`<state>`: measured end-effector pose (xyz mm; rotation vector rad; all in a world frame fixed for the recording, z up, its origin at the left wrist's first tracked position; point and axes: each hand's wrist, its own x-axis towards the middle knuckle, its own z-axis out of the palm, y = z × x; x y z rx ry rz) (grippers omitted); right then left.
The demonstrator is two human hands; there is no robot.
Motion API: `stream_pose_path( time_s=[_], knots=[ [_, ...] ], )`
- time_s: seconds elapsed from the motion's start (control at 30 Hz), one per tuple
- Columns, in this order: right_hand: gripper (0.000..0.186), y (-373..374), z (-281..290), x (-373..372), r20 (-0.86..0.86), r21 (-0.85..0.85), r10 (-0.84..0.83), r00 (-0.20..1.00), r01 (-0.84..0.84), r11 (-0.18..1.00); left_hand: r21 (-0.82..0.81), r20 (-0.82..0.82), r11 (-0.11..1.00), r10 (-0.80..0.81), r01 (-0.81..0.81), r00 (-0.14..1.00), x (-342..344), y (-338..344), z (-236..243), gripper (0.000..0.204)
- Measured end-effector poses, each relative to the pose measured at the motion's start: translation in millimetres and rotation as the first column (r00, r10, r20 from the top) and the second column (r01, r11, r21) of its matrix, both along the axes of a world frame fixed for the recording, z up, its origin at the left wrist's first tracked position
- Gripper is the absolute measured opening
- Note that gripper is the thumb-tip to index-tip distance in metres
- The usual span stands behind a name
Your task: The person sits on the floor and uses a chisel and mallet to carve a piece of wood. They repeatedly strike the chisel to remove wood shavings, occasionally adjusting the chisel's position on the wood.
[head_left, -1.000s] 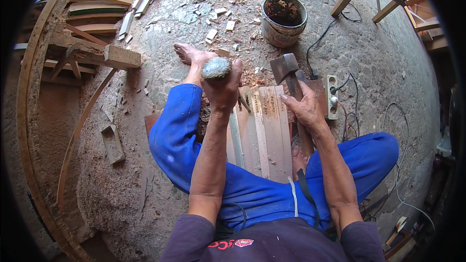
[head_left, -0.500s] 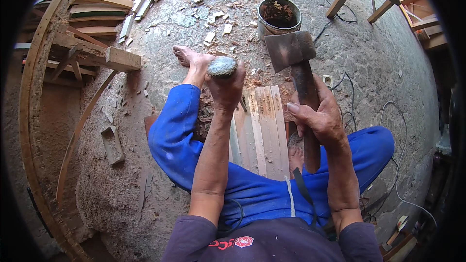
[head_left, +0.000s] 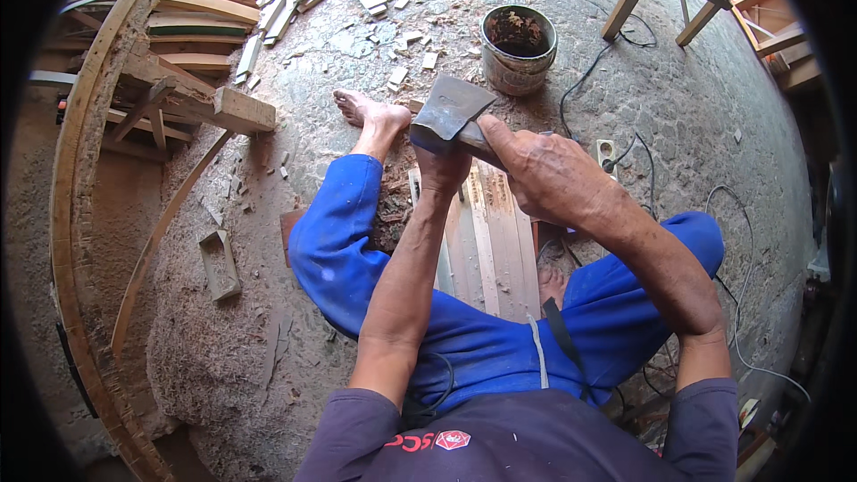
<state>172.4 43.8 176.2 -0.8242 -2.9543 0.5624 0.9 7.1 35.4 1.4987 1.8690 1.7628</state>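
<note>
My right hand is closed round the wooden handle of a hatchet. Its broad steel head lies over the top of my left fist, flat side up. Below it, my left hand is wrapped round an upright chisel, whose round top is now hidden by the hatchet head. Only a thin dark bit of its blade shows beside the fist. Under my hands, between my legs, several pale wooden boards lie side by side, with rows of small dark notches near their far ends.
A rusty bucket stands beyond my hands. Wood offcuts and chips litter the floor. A curved timber frame rises at the left, near a small wooden box. Cables and a socket lie at the right, below wooden trestle legs.
My right hand has swung the hatchet left, bringing its head from beside the bucket onto the chisel's top. My left hand keeps its grip. The whole view has shifted slightly.
</note>
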Motion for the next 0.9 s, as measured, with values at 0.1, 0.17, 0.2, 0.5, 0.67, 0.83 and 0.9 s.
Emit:
stream_pose_path(
  time_s=[0.1, 0.17, 0.2, 0.5, 0.67, 0.83, 0.9],
  knots=[
    [0.057, -2, 10, 18, -0.214, -0.197, -0.033, 0.976, -0.01, 0.98, 0.123, 0.081, 0.992, -0.002, -0.008, 0.997, 16, -3, 5, 0.013],
    [0.057, -10, 37, 17, -0.459, -0.112, -0.041, 0.888, -0.011, 0.994, 0.107, 0.147, 0.994, 0.016, -0.032, 0.989, 17, -8, 3, 0.013],
    [0.057, -15, 47, 16, -0.571, -0.074, -0.043, 0.82, 0.001, 0.997, 0.043, 0.136, 0.999, 0.02, -0.026, 0.99, 14, -10, 2, 0.014],
    [0.059, -6, 2, 27, -0.078, -0.13, -0.052, 0.996, 0.041, 0.991, 0.118, 0.153, 0.992, 0.024, -0.042, 0.988, 28, -13, -5, 0.017],
    [0.05, -13, 98, 27, -0.708, -0.065, -0.084, 0.701, 0.054, 0.996, -0.053, 0.068, 0.997, 0.061, -0.058, 0.996, 15, -25, -16, 0.019],
    [0.038, -9, 90, 15, -0.851, 0.154, 0.001, 0.525, 0.246, 0.957, -0.123, 0.166, 0.991, -0.022, 0.043, 0.986, 21, -20, -9, 0.017],
    [0.042, -17, 26, 16, -0.375, 0.162, -0.094, 0.922, 0.165, 0.973, -0.082, 0.192, 0.993, -0.072, 0.089, 0.979, 15, -22, -1, 0.017]
  ],
)
